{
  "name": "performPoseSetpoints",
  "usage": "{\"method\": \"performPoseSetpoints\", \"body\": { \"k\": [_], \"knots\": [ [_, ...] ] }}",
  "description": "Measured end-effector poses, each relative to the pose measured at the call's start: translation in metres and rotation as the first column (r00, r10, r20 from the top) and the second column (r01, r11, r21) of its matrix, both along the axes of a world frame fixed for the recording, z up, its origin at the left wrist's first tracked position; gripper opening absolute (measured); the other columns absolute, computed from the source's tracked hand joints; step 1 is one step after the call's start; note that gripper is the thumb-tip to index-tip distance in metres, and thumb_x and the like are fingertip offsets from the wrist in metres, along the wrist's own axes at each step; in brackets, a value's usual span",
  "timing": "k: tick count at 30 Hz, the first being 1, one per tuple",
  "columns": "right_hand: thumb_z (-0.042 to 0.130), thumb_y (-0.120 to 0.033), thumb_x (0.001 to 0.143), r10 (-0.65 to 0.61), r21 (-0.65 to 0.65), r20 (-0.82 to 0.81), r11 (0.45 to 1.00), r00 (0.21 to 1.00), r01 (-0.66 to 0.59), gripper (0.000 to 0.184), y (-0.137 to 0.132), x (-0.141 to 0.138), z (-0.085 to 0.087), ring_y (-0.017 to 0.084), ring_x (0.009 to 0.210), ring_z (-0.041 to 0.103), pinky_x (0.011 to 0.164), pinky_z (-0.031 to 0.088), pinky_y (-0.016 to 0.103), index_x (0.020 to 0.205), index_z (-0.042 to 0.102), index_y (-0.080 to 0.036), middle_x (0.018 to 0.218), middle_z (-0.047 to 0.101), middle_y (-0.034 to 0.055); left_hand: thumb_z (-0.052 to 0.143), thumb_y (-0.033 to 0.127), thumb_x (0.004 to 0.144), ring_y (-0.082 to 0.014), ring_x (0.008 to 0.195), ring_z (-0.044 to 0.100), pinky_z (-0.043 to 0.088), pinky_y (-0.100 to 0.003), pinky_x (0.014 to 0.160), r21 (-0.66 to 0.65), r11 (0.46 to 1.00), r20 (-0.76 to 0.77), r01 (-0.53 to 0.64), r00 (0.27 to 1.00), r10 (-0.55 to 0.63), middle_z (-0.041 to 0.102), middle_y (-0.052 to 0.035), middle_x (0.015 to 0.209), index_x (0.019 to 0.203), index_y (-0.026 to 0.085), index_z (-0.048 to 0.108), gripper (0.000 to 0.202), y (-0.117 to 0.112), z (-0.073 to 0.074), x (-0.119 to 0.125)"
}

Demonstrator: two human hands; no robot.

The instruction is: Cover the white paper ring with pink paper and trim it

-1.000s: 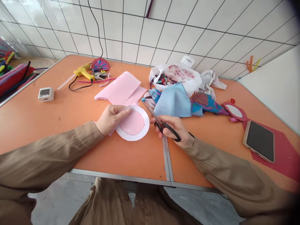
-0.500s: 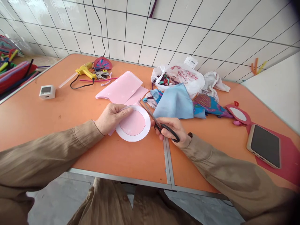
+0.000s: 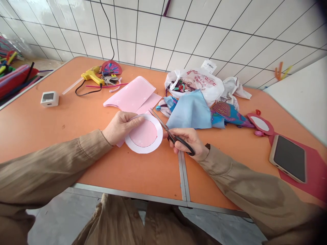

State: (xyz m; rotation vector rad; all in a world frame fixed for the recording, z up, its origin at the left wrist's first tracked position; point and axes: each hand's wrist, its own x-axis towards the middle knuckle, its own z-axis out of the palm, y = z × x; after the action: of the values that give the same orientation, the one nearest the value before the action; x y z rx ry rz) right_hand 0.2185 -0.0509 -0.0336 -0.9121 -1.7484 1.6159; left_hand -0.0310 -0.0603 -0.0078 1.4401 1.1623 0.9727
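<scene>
My left hand (image 3: pixel 119 128) is closed on a white paper ring (image 3: pixel 159 134), thumb on top and fingers behind. Pink paper (image 3: pixel 143 135) shows through the ring's middle, and a pink corner sticks out below the hand. In my right hand (image 3: pixel 190 139) is a pair of scissors (image 3: pixel 171 137) with black handles. Their blades point up and left along the ring's upper right edge and look nearly together; whether they touch the paper I cannot tell. Behind the ring lies a folded pink sheet (image 3: pixel 131 93) on the orange table (image 3: pixel 143 173).
A yellow glue gun (image 3: pixel 93 75), keys (image 3: pixel 110 80) and a white cube-shaped device (image 3: pixel 49 99) lie at left. Behind my right hand are light blue cloth (image 3: pixel 191 110) and a white plastic bag (image 3: pixel 209 85). A phone (image 3: pixel 288 158) rests on red sheet material (image 3: pixel 315 173) at right.
The scissor blades have come closer together. The ring and my left hand have shifted very slightly left; the view has moved a little too.
</scene>
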Motion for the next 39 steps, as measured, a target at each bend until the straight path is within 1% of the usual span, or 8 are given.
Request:
{"method": "performPoseSetpoints", "body": {
  "k": [6, 11, 17, 23, 33, 39],
  "knots": [
    [0.074, -0.064, 0.065, -0.021, 0.027, -0.004, 0.999, 1.000, 0.022, 0.060, 0.0000, 0.0005, -0.0053, 0.008, 0.044, 0.049, 0.039, 0.044, 0.021, 0.090, 0.071, -0.010, 0.060, 0.054, -0.0001, 0.066, 0.052, 0.077, -0.0089, 0.041, 0.047, 0.033, -0.020, 0.036, -0.001, 1.000, 0.009, 0.013, 1.000, -0.013, 0.058, 0.0001, 0.051, 0.064, 0.012, 0.062, 0.042, -0.0001, 0.0006, 0.0008],
    [0.074, -0.064, 0.066, -0.027, 0.036, 0.004, 0.999, 1.000, 0.027, 0.060, 0.0000, 0.0017, -0.0085, 0.007, 0.043, 0.048, 0.040, 0.045, 0.022, 0.092, 0.071, -0.010, 0.059, 0.054, -0.0005, 0.065, 0.048, 0.078, -0.0075, 0.036, 0.043, 0.030, -0.020, 0.033, -0.027, 1.000, 0.008, 0.010, 1.000, -0.010, 0.054, 0.0021, 0.045, 0.061, 0.014, 0.059, 0.039, -0.0031, 0.0037, 0.0017],
    [0.074, -0.062, 0.067, -0.013, 0.034, -0.003, 0.999, 1.000, 0.013, 0.058, -0.0006, 0.0020, -0.0078, 0.007, 0.045, 0.048, 0.041, 0.045, 0.021, 0.092, 0.071, -0.010, 0.059, 0.054, -0.0004, 0.066, 0.046, 0.078, -0.0075, 0.034, 0.043, 0.029, -0.020, 0.032, -0.059, 0.998, 0.021, 0.008, 1.000, -0.007, 0.054, 0.0023, 0.043, 0.066, 0.012, 0.064, 0.036, -0.0040, 0.0064, 0.0016],
    [0.073, -0.063, 0.067, -0.014, 0.024, 0.024, 1.000, 1.000, 0.013, 0.060, -0.0011, 0.0018, -0.0094, 0.007, 0.045, 0.047, 0.041, 0.045, 0.022, 0.095, 0.071, -0.010, 0.059, 0.053, -0.0009, 0.066, 0.044, 0.079, -0.0072, 0.033, 0.042, 0.029, -0.019, 0.031, -0.062, 0.998, 0.017, 0.020, 1.000, -0.019, 0.053, 0.0024, 0.041, 0.062, 0.013, 0.060, 0.036, -0.0037, 0.0069, 0.0009],
    [0.073, -0.062, 0.067, -0.017, 0.022, 0.023, 1.000, 1.000, 0.017, 0.058, -0.0010, 0.0020, -0.0078, 0.007, 0.044, 0.047, 0.040, 0.045, 0.022, 0.094, 0.072, -0.010, 0.059, 0.052, -0.0009, 0.063, 0.039, 0.083, -0.0063, 0.030, 0.041, 0.029, -0.018, 0.030, -0.054, 0.998, 0.013, 0.023, 1.000, -0.022, 0.052, 0.0036, 0.039, 0.064, 0.012, 0.062, 0.032, -0.0036, 0.0063, 0.0014],
    [0.073, -0.061, 0.068, -0.022, 0.029, 0.023, 0.999, 0.999, 0.022, 0.057, -0.0020, 0.0012, -0.0080, 0.007, 0.044, 0.046, 0.040, 0.044, 0.022, 0.094, 0.072, -0.010, 0.057, 0.051, -0.0014, 0.062, 0.038, 0.084, -0.0065, 0.030, 0.041, 0.029, -0.018, 0.030, -0.069, 0.997, 0.005, 0.018, 1.000, -0.017, 0.052, 0.0035, 0.039, 0.067, 0.011, 0.065, 0.032, -0.0031, 0.0062, 0.0009]
  ]
}}
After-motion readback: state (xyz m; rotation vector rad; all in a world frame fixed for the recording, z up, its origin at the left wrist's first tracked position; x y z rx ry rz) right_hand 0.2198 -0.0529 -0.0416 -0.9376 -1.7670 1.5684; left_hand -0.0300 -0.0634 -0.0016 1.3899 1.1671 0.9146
